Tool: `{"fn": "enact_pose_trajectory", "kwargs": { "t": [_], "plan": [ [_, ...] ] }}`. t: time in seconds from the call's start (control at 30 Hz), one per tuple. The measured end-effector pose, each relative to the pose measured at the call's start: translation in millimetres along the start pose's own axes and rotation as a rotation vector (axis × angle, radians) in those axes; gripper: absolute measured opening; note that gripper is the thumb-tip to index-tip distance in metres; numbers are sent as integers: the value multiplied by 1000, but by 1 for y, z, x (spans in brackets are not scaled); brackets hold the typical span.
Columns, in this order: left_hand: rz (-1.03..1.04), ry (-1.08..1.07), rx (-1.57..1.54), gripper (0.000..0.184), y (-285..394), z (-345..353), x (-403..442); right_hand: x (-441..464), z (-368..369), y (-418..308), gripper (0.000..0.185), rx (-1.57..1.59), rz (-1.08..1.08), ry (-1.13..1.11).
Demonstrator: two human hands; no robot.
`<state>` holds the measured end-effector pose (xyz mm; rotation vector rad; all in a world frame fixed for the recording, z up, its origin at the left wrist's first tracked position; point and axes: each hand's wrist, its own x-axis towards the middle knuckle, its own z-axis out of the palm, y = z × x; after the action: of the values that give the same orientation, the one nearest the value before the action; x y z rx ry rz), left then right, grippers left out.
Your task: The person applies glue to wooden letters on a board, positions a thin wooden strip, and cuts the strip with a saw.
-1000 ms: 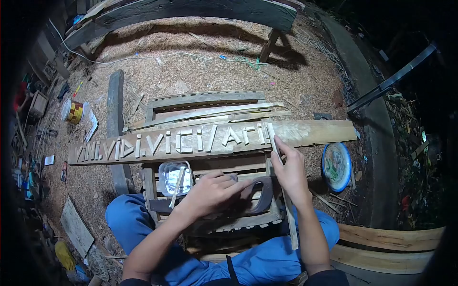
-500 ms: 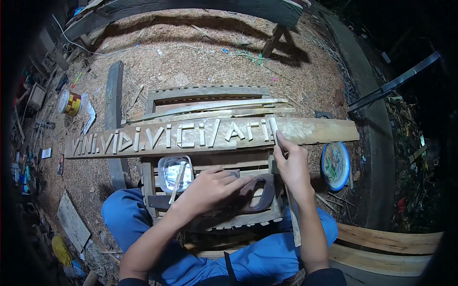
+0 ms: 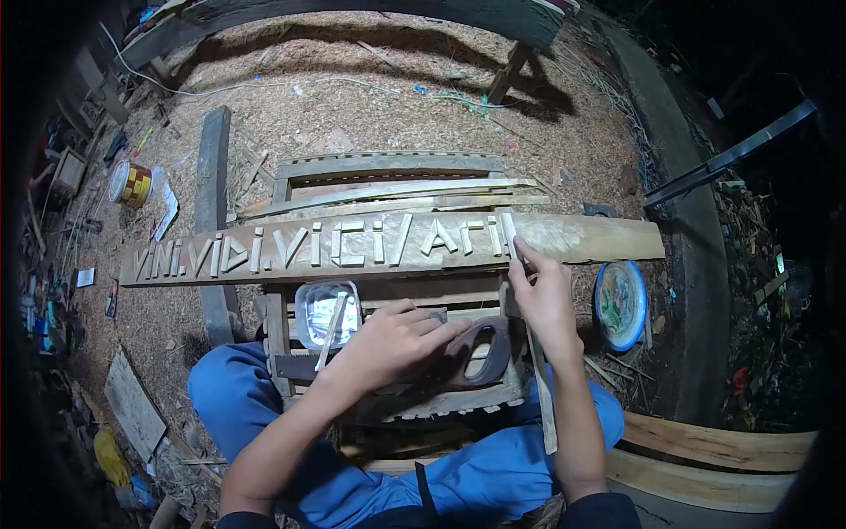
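My right hand (image 3: 545,295) is closed around a long thin wood strip (image 3: 544,397), pinching it near its upper end. That end lies across the wooden board (image 3: 608,240), just right of the last letter pieces. The strip's lower part hangs down beside my right forearm. Raised letters (image 3: 357,247) made of small wood pieces run along the board, reading "VINI.VIDI.VICI/Ari" and one more stroke. My left hand (image 3: 401,342) lies over a handsaw (image 3: 485,354), fingers loosely bent and the index stretched towards its handle. The underside of that hand is hidden.
A clear plastic tub (image 3: 319,339) with a stick in it stands left of my left hand. A blue-rimmed round lid (image 3: 620,307) lies to the right. Under the board is a slatted wooden stand (image 3: 388,166). A yellow-and-brown tub (image 3: 132,183) sits on the sawdust-covered ground.
The view has shifted slightly. My right hand still pinches the strip at nearly the same spot on the board, and my left hand stays over the saw.
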<state>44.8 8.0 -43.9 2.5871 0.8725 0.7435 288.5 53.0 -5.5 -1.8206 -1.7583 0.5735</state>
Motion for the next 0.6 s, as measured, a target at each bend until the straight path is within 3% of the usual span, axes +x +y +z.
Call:
{"fn": "enact_pose_trajectory", "kwargs": {
  "t": [0.3,0.6],
  "plan": [
    [2,-8,3,61,-1,1,0,1,5,7,35,0,1,15],
    [-2,-2,3,57,0,-1,0,-1,3,3,29,-13,-53,26]
  ]
}}
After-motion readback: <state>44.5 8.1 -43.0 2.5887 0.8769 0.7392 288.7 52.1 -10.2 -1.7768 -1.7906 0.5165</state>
